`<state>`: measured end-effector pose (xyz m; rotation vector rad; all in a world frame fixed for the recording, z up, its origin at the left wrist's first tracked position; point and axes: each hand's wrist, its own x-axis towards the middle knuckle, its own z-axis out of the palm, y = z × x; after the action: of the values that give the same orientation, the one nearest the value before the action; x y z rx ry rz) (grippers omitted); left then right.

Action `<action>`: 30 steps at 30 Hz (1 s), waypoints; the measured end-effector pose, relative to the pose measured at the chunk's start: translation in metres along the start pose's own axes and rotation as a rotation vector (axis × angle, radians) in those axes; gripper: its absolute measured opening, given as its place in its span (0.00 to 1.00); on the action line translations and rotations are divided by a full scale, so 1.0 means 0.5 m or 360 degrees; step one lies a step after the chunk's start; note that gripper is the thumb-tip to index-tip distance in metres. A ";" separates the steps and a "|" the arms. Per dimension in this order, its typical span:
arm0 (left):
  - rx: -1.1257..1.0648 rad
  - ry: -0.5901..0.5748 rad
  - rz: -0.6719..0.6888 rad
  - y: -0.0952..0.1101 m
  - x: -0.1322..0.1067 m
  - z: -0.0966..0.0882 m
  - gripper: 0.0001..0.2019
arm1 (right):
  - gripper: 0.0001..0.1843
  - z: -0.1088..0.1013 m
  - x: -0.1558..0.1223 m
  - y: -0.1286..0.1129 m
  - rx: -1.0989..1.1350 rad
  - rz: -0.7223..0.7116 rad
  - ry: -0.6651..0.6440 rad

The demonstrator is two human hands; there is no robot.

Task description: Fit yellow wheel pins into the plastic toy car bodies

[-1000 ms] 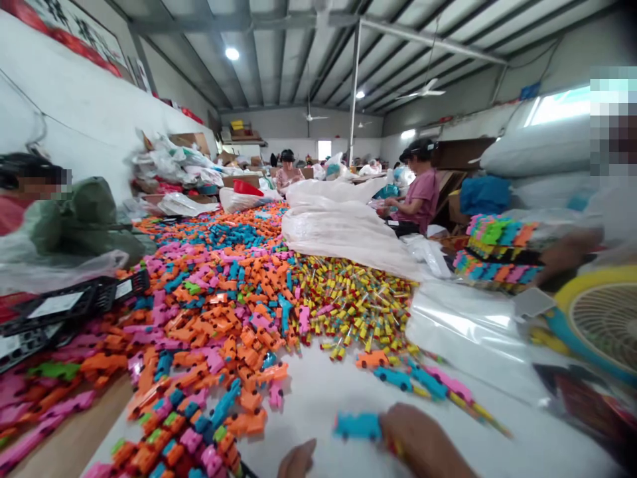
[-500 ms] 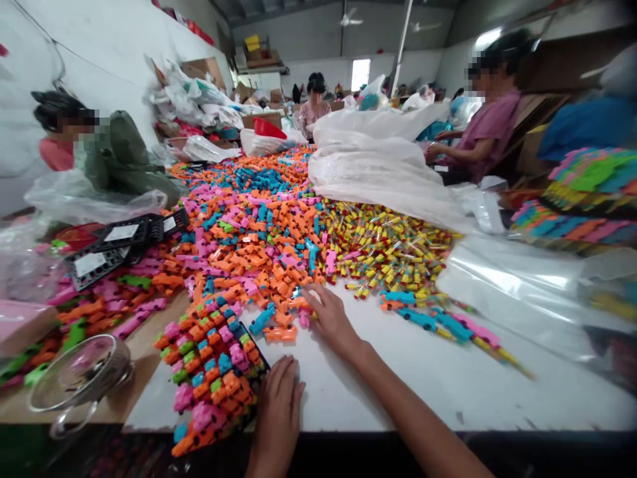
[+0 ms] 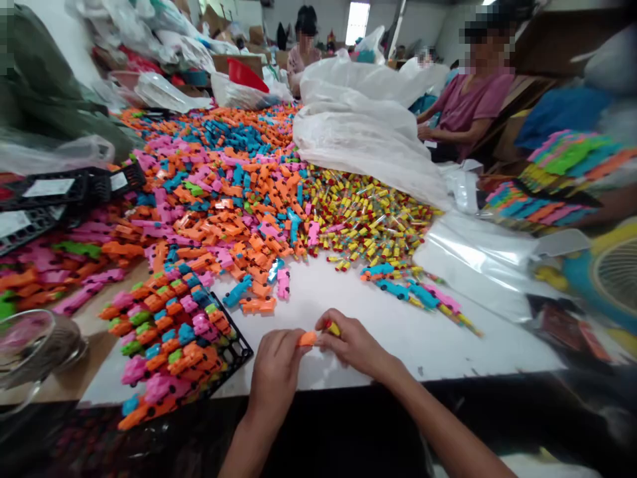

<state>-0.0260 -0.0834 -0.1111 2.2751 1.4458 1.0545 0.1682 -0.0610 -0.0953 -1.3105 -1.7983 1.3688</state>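
Close to the table's front edge, my left hand (image 3: 275,364) is closed on an orange toy car (image 3: 306,339), most of it hidden by the fingers. Facing it, my right hand (image 3: 357,343) pinches a small yellow tube with a red end (image 3: 333,328), its fingertips at the car's near end. Whether tube and car touch I cannot make out. To the left lies a black tray (image 3: 242,350) filled with rows of orange, pink, blue and green toy cars (image 3: 174,332). Several loose cars, among them a pink one (image 3: 283,284), lie beyond my hands.
A big heap of toy cars (image 3: 219,219) spreads behind, beside a heap of yellow tubes (image 3: 368,219). Blue cars with tubes (image 3: 395,290) lie to the right. A glass cup (image 3: 40,345), black trays (image 3: 54,189), white plastic bags (image 3: 363,133) and a fan (image 3: 614,272) surround them. Co-workers sit behind.
My right hand has come back from the loose cars toward the front edge and now holds a yellow tube. My left hand has left the tray's side and holds an orange car. The view has shifted.
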 end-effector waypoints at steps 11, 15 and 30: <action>-0.0541 -0.0133 -0.0550 0.018 -0.030 -0.024 0.09 | 0.11 0.015 -0.033 0.010 -0.0296 -0.0477 0.0060; -0.0549 -0.0149 -0.0560 0.021 -0.029 -0.021 0.08 | 0.14 0.021 -0.031 0.022 -0.0450 -0.0570 0.0138; -0.0518 -0.0180 -0.0568 0.016 -0.032 -0.022 0.08 | 0.17 0.021 -0.030 0.019 -0.0578 -0.0541 -0.0008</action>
<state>-0.0318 -0.1028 -0.1056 1.7441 1.4422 0.9510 0.1688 -0.0791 -0.1056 -1.0980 -2.2246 0.8927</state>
